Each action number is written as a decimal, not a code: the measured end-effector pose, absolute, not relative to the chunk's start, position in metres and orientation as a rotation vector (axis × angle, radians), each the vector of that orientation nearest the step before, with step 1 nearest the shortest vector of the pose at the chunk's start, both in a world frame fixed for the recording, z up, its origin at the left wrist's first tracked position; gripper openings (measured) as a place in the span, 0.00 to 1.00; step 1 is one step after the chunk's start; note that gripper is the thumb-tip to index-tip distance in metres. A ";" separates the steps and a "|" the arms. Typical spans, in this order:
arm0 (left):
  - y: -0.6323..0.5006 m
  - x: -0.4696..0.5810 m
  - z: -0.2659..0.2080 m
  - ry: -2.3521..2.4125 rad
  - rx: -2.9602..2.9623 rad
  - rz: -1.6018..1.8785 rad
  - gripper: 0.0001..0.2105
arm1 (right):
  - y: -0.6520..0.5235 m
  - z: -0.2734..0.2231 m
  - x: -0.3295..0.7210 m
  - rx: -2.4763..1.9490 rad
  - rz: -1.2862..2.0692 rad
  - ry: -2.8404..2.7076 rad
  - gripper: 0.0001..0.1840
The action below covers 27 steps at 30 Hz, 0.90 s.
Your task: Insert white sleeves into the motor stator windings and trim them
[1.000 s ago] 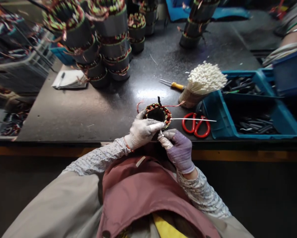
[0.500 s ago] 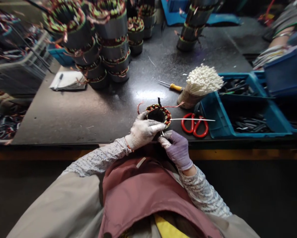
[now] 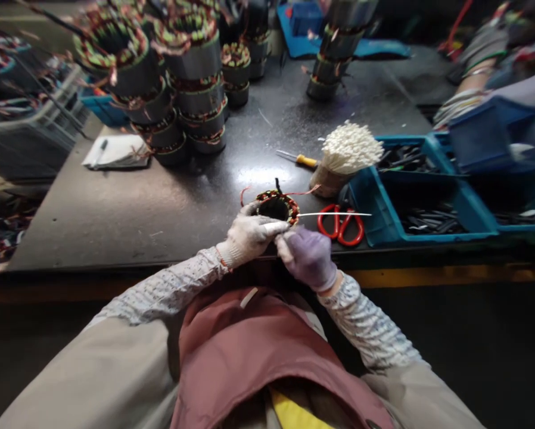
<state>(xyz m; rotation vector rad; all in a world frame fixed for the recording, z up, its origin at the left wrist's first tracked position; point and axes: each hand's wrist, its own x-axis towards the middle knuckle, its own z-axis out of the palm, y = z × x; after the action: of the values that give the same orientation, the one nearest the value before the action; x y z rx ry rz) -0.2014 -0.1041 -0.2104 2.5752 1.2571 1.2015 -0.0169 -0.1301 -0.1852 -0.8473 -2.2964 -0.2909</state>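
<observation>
A small motor stator (image 3: 296, 208) with red and yellow-green windings stands at the table's front edge, its dark bore facing up. My left hand (image 3: 249, 235), in a white glove, is closed around its near left side. Pressed to the near right rim is my right hand (image 3: 310, 253), in a purple glove with pale fingertips. Its fingers are pinched on a white cable tie, mostly hidden and blurred now. Another white cable tie (image 3: 339, 214) sticks out rightward from the stator, over red-handled scissors (image 3: 350, 229). Reddish lead wires (image 3: 305, 192) and a black sleeve end (image 3: 277, 185) rise from the far rim.
A bundle of white cable ties (image 3: 350, 149) stands upright in a holder beside a yellow-handled screwdriver (image 3: 305, 160). Blue bins (image 3: 437, 239) hold dark pieces at right. Stacked stators (image 3: 198, 98) and a white pad (image 3: 120, 156) are at left. A co-worker's gloved hand (image 3: 459, 107) is far right.
The view has shifted slightly, so the table things sit further left. My right hand has turned and moved closer against the stator's rim; the short white end at its fingers is now hidden.
</observation>
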 end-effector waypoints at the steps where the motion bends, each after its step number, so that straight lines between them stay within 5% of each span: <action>1: -0.103 -0.203 -0.209 1.262 2.575 1.223 0.09 | -0.137 -0.179 -0.012 -0.765 -0.250 -2.329 0.13; 11: -0.102 -0.215 -0.205 1.207 2.976 0.513 0.12 | -0.077 -0.095 -0.035 -0.924 0.852 -1.344 0.16; 16: -0.097 -0.220 -0.197 1.182 2.826 0.505 0.12 | -0.125 -0.160 -0.004 -1.253 1.065 -1.315 0.11; 20: -0.097 -0.220 -0.193 1.131 2.724 0.606 0.12 | -0.150 -0.219 -0.018 -1.405 1.135 -1.459 0.21; 23: -0.098 -0.219 -0.191 1.195 2.658 0.635 0.17 | -0.145 -0.226 -0.037 -1.344 1.188 -1.526 0.13; 27: -0.098 -0.217 -0.191 1.162 2.633 0.660 0.11 | -0.146 -0.202 -0.037 -1.246 1.740 -1.252 0.12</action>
<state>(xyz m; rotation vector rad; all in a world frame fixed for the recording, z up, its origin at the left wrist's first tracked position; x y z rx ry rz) -0.2171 -0.0979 -0.1914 2.6327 1.1619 0.6601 -0.0372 -0.1461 -0.2021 -1.2462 -1.2517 1.7400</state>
